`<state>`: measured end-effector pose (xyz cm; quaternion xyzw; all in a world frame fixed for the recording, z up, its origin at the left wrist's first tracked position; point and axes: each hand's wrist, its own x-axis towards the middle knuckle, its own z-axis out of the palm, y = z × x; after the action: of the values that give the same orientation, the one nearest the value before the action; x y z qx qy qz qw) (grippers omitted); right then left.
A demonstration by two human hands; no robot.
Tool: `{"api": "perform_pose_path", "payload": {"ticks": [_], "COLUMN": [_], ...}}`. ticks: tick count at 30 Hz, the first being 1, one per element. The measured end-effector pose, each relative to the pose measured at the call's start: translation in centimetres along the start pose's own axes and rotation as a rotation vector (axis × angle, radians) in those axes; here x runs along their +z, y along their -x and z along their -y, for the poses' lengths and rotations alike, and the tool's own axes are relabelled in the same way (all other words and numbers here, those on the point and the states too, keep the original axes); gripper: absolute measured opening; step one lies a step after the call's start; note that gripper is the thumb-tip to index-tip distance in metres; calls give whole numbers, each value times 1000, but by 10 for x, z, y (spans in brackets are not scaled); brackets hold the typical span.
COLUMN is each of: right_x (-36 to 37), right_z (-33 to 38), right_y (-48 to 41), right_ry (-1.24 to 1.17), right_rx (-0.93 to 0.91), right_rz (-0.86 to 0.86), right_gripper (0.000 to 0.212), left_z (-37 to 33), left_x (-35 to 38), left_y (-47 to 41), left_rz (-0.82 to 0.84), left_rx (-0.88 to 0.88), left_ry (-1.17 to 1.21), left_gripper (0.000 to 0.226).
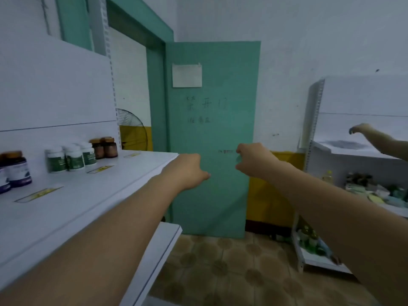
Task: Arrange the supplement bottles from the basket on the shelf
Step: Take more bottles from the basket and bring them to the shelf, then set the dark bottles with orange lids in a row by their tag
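Small room with white walls and a yellow painted band (265,202) low on the far wall. Floor of brown patterned tile (220,272), matt and worn. Centre of frame: flat teal-green door (212,129) with dark handwriting and a square white paper note (187,75) fixed near its top. At left, a smooth white shelf board (88,195) runs from the lower left toward the door, backed by white panels and a perforated metal upright; yellow label strips (38,194) lie along its front. The supplement bottles stand at the back of this board, left of frame: dark round bottles with purple labels (15,171) at the edge, then white round plastic bottles with green labels (68,159) in a close cluster, then amber-brown jars with dark lids (104,147) farthest along. A round wire fan (132,129) shows behind the upright. At right, a second white metal shelf rack (353,149) holds blurred mixed goods on its lower tiers; another person's hand (359,128) hangs over its top tier. Both bare forearms stretch forward before the door. Left hand (187,171): back to camera, fingers curled under, palm hidden; cannot tell if it holds anything. Right hand (254,160): thumb and fingers curved loosely apart, holding nothing.
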<state>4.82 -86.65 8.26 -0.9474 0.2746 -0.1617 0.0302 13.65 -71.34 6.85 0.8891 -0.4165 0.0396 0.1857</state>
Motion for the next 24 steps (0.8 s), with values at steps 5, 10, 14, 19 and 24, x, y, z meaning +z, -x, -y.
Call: {"api": "perform_pose_path", "payload": {"ticks": [5, 10, 14, 19, 24], "right_x": [23, 56, 90, 108, 113], "right_z": [50, 147, 242, 349, 431], "right_y": [-116, -212, -259, -263, -230], "right_ry": [-22, -91, -156, -278, -369], "right_rx": [-120, -375, -684, -1025, -1343], "right_rz": [-4, 34, 9, 75, 140], "right_gripper": [42, 41, 27, 44, 41], "left_z": [71, 151, 217, 279, 307], "left_x": [-21, -44, -61, -87, -94], "left_y": [-78, -116, -105, -59, 2], "left_rz": [-93, -151, -227, -365, -451], "left_rx": [-117, -303, -499, -884, -1174], "left_ry": [-38, -98, -174, -222, -296], "left_gripper": [45, 44, 37, 41, 22]}}
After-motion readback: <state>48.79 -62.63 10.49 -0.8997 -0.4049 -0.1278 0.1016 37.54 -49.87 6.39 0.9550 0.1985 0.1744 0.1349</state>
